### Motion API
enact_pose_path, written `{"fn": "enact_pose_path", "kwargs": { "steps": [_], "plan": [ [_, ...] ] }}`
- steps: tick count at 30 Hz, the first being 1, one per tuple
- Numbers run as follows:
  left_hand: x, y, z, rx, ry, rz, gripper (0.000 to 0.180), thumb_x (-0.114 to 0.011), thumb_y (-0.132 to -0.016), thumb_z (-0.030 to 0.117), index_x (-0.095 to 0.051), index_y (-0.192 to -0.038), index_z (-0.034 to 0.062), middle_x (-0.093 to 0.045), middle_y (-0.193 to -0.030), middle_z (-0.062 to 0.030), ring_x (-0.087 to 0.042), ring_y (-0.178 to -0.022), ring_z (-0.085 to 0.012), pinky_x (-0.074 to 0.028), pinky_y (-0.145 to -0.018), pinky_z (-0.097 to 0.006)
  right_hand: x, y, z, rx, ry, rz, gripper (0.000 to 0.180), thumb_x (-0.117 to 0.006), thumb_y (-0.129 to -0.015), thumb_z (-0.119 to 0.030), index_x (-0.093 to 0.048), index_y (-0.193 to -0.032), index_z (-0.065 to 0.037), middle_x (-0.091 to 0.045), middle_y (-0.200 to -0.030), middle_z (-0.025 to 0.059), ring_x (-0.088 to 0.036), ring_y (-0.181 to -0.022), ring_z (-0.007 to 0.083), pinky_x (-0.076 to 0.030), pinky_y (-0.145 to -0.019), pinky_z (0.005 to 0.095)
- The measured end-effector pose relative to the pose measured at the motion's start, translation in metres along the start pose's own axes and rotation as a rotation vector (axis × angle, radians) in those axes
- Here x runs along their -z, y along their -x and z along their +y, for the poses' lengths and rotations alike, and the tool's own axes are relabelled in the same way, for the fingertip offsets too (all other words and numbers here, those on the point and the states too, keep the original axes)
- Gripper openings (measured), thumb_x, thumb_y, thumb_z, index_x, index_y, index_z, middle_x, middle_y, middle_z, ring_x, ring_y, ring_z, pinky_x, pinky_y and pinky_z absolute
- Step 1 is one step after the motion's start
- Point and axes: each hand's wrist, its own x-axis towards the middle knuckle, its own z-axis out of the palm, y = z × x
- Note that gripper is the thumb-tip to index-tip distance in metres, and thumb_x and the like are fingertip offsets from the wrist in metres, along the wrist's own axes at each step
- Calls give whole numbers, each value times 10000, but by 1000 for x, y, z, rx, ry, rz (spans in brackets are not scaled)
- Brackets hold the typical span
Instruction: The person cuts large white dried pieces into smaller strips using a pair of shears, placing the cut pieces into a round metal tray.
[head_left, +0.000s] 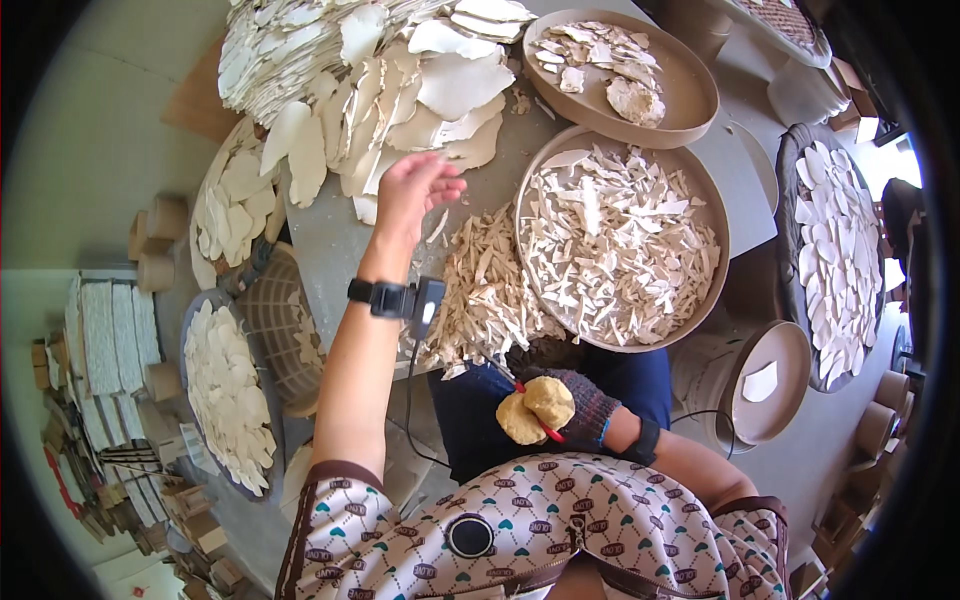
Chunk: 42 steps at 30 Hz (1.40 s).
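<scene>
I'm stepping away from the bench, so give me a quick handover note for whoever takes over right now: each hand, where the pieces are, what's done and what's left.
Left hand: bare, open, reaching to the stack of large pale flakes at the far side of the table; it holds nothing.
Right hand: in a dark glove, held near the lap, closed on a red-handled tool; what kind of tool cannot be told.
Cut strips: a loose pile on the table, plus a full round tray beside it.
Done: many flakes already cut into strips.
Left: the big stack of uncut flakes remains.

Scissors [535, 412] mostly hidden by glove
</scene>
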Motion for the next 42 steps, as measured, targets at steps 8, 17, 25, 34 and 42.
{"fn": "enact_pose_path", "kwargs": {
  "steps": [8,17,25,34,42],
  "plan": [
    [-1,-47,-23,118,648,317,247,-595,-838,118,-494,-970,-65,-597,-946,-195,-629,-843,-275,-552,-668,-282,12,7,5,108,181,51,230,-597,-829,-284,-576,-838,-55,-622,-819,82,-616,-762,211,-493,-695,312],
    [12,-52,-23,81,538,298,173,-592,-817,66,-548,-920,-65,-627,-879,-164,-641,-764,-238,-548,-636,-256,1,12,-4,-5,11,48,346,-649,-707,-271,-592,-989,-79,-628,-863,121,-606,-793,296,-496,-697,348],
    [41,57,-63,167,487,231,166,-596,-821,72,-564,-956,-19,-634,-875,-125,-629,-836,-206,-518,-713,-242,-4,14,19,-18,-136,7,357,-662,-726,-208,-566,-1046,-84,-619,-962,109,-598,-891,248,-478,-796,299],
    [66,149,-65,6,70,352,102,-580,-842,70,-505,-881,12,-622,-845,-127,-650,-747,-215,-530,-637,-254,-1,6,4,-190,-370,-23,325,-680,-755,-130,-578,-1054,-57,-635,-959,65,-602,-863,142,-477,-791,275],
    [86,140,-41,-334,-221,519,114,-543,-854,32,-456,-917,-7,-605,-827,-120,-641,-716,-217,-528,-641,-262,-8,11,8,-112,-194,44,272,-674,-747,-194,-593,-972,-62,-637,-892,102,-615,-802,182,-486,-709,293]
  ]
}}
